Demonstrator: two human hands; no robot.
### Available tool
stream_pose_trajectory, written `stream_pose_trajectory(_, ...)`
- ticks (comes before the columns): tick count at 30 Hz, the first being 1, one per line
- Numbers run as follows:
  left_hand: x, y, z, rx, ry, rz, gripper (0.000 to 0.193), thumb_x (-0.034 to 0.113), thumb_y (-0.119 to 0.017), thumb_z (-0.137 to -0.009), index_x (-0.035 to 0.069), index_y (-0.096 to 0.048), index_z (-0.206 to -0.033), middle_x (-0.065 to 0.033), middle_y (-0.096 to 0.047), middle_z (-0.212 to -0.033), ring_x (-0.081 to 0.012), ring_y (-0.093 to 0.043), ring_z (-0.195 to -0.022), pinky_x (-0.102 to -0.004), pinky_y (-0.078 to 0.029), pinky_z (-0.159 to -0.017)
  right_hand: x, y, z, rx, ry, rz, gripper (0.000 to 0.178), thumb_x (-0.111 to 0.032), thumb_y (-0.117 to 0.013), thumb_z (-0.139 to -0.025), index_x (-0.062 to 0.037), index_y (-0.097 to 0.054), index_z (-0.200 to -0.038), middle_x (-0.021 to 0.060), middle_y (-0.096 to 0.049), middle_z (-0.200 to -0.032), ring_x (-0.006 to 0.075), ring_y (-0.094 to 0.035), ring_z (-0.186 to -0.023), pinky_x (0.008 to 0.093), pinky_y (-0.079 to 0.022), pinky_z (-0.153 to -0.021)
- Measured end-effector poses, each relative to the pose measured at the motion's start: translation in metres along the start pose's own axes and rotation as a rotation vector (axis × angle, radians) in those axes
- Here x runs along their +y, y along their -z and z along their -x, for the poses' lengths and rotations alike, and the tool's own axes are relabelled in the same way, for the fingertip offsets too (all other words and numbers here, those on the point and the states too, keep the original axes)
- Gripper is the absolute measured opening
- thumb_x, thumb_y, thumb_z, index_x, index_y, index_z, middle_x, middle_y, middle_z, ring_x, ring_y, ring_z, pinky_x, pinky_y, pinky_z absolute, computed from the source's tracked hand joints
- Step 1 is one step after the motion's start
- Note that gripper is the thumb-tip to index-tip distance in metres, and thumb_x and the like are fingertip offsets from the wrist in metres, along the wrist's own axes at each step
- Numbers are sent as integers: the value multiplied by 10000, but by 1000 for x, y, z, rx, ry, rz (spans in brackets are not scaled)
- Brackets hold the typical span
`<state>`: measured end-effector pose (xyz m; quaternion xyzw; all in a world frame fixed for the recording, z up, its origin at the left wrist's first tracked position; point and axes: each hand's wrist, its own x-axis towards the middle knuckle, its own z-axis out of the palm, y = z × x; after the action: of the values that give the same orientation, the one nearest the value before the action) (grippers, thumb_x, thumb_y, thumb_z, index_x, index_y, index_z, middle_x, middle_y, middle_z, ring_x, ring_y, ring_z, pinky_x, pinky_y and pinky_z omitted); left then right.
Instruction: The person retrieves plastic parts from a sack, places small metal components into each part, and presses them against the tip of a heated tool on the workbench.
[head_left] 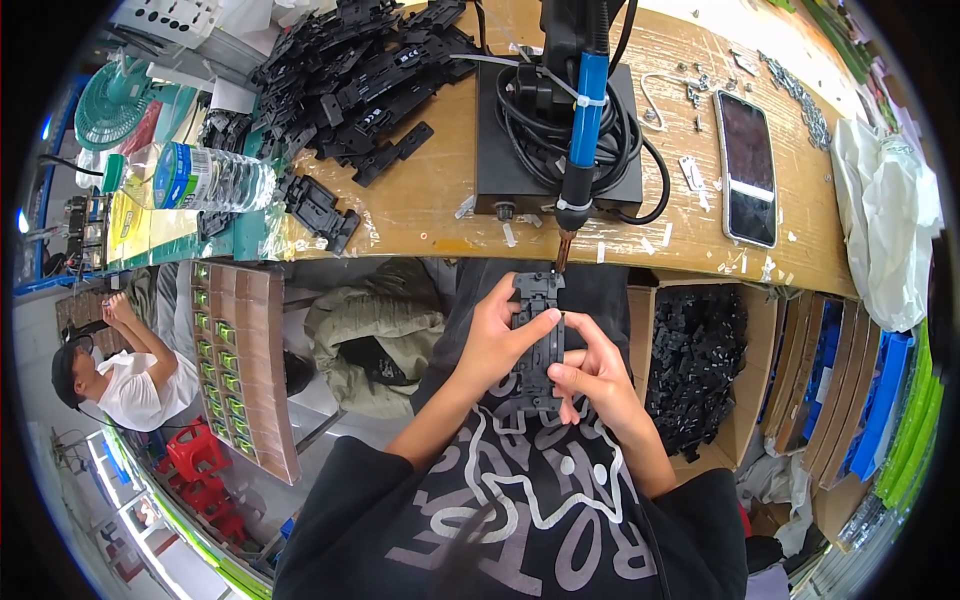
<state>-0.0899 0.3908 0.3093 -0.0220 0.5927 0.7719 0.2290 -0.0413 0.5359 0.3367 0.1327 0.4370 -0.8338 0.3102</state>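
A long black plastic part [540, 345] lies lengthwise between my hands, in front of the bench edge. My left hand [500, 335] grips its left side, with the thumb laid across its face. From the right, my right hand [597, 372] closes on the same part, thumb and fingers along its lower right edge. Just beyond the part's far end, a blue and black powered screwdriver [587, 110] points its tip down. Whether the tip touches the part, I cannot tell.
Black plastic parts [375, 85] are heaped on the bench, left of a black box wound with cable [510, 165]. A phone [748, 165] and screws [697, 85] lie right. A water bottle [200, 178] lies left. Below right, a carton [737, 440] holds black pieces. A person [150, 385] sits left.
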Motion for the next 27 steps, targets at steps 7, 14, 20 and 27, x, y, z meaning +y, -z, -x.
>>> stream_pose_trajectory(7,12,5,-1,13,2,9,252,20,-582,-749,6,-463,-970,-21,-536,-863,-62,-518,-753,-197,-439,-643,-5,-8,-6,-20,30,-6,489,-51,-542,-782,-32,-269,-1187,77,-506,-587,147,-518,-396,206,-362,-319)
stream_pose_trajectory(14,5,-6,2,17,-33,-10,246,41,-597,-752,17,-472,-963,-32,-546,-876,-72,-520,-747,-200,-436,-640,-5,-4,8,-48,88,16,466,-74,-548,-788,-57,-287,-1173,81,-514,-596,152,-527,-399,212,-374,-321)
stream_pose_trajectory(20,4,-2,4,11,-19,-77,232,48,-595,-755,17,-476,-951,-49,-562,-851,-89,-537,-739,-206,-439,-638,6,1,7,-74,122,22,484,-82,-570,-777,-25,-267,-1150,100,-514,-615,156,-537,-417,210,-377,-329)
stream_pose_trajectory(27,9,5,2,-8,-28,-83,236,58,-589,-762,17,-469,-961,-57,-564,-860,-90,-545,-742,-197,-442,-624,6,-9,4,-73,156,28,469,-78,-560,-779,-16,-271,-1144,92,-510,-616,155,-541,-423,206,-374,-330)
